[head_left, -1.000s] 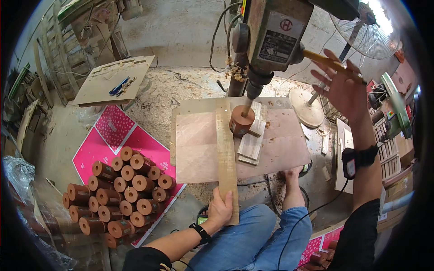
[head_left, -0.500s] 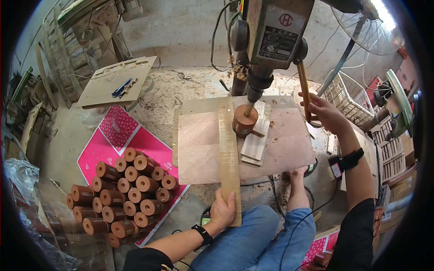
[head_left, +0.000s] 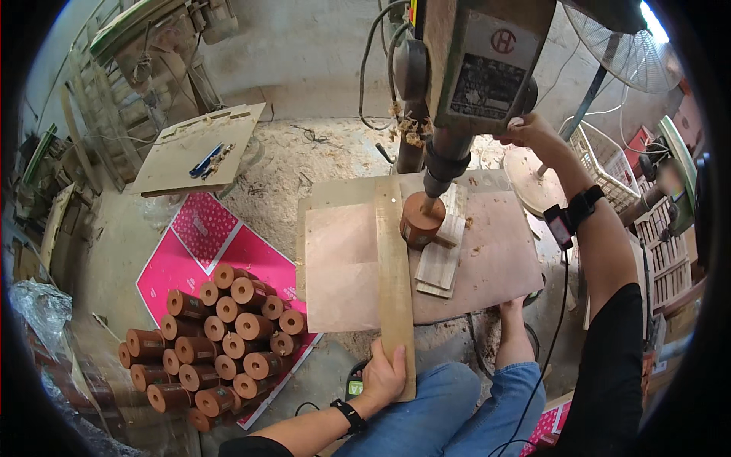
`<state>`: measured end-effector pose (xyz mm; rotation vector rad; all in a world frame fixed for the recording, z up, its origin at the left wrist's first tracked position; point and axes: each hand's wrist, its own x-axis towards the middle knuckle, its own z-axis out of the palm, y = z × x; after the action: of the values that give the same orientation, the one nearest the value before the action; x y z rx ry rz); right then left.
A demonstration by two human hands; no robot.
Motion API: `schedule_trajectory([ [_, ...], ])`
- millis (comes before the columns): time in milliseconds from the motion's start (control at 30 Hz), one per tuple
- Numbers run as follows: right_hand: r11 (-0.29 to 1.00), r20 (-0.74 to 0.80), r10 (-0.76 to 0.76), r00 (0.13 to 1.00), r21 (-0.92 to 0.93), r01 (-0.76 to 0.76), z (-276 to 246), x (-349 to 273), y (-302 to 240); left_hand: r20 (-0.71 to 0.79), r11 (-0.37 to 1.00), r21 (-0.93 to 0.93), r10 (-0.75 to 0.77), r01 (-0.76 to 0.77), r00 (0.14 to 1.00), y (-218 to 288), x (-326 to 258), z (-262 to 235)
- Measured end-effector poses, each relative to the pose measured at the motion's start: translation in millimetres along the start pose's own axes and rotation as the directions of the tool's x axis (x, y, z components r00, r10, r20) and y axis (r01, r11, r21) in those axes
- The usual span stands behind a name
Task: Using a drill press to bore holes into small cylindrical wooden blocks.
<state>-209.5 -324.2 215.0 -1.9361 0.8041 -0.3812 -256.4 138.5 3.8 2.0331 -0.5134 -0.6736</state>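
My left hand (head_left: 384, 373) is closed around the near end of a long, flat wooden strip (head_left: 394, 282). The far part of that strip lies on the drill press table, alongside a reddish-brown cylinder (head_left: 419, 230). Above the cylinder is the drill chuck (head_left: 446, 161), its bit entering the top face. Pale wooden blocks (head_left: 437, 263) sit against the cylinder's right side. My right hand (head_left: 531, 132) is raised beside the drill press head (head_left: 487, 68), fingers curled on the feed lever, which is mostly hidden here.
Several drilled brown cylinders (head_left: 217, 333) are stacked on a pink sheet (head_left: 179, 266) at left. A board with a blue tool (head_left: 206, 161) stands beyond. At right are a round wooden disc (head_left: 533, 183), a white crate (head_left: 601, 160) and a fan (head_left: 617, 46). A cable hangs from my right wrist.
My right hand has moved up and away with the lever, toward the drill press head. My left hand keeps its hold on the strip. The whole view has shifted slightly.
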Motion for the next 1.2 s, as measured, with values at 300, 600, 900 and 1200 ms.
schedule_trajectory([
  [300,0.647,-0.049,-0.249,0.967,0.735,0.204,-15.4,30.0,-55.9,0.006,0.997,0.061,-0.042,0.042,0.999,-1.8,-0.8,-0.5],
  [600,0.449,-0.208,-0.271,0.94,0.837,0.314,-28.9,-16.6,-119.7,0.016,0.995,0.085,-0.048,0.046,0.999,-1.9,-1.6,-0.4],
  [900,0.499,-0.219,-0.509,0.833,0.713,0.492,-48.6,-54.3,-124.8,-0.003,0.995,0.093,-0.026,0.026,1.0,-0.4,-2.7,-0.8],
  [1200,0.497,-0.283,-0.52,0.806,0.668,0.555,-45.7,-99.9,-128.1,-0.014,0.996,0.087,-0.023,0.024,1.0,2.2,-2.5,-1.0],
])
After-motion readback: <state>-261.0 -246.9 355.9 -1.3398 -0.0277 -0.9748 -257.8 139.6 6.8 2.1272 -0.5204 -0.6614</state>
